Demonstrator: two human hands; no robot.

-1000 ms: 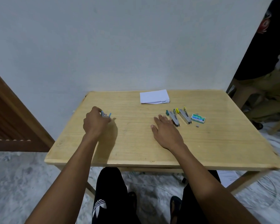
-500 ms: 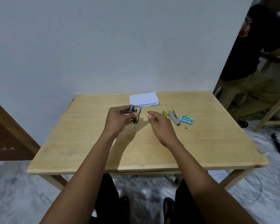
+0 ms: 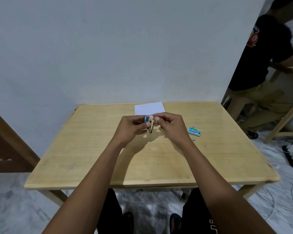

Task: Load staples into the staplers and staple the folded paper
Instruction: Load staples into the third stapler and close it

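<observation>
While your left hand (image 3: 132, 127) and right hand (image 3: 171, 127) each pinch one arm of the blue stapler (image 3: 149, 132), it hangs spread open above the surface (image 3: 91, 157) at mid-frame. It looks light, rigid and sprung, so hold the metal arms firmly. Right of centre lies the staple box (image 3: 194, 131); staple strips should be brittle. Beyond, the folded paper (image 3: 149, 108) looks limp.

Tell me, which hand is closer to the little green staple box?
Right. The right hand is just left of the staple box, not touching; the left hand is farther left, beyond the blue stapler both hold.
</observation>
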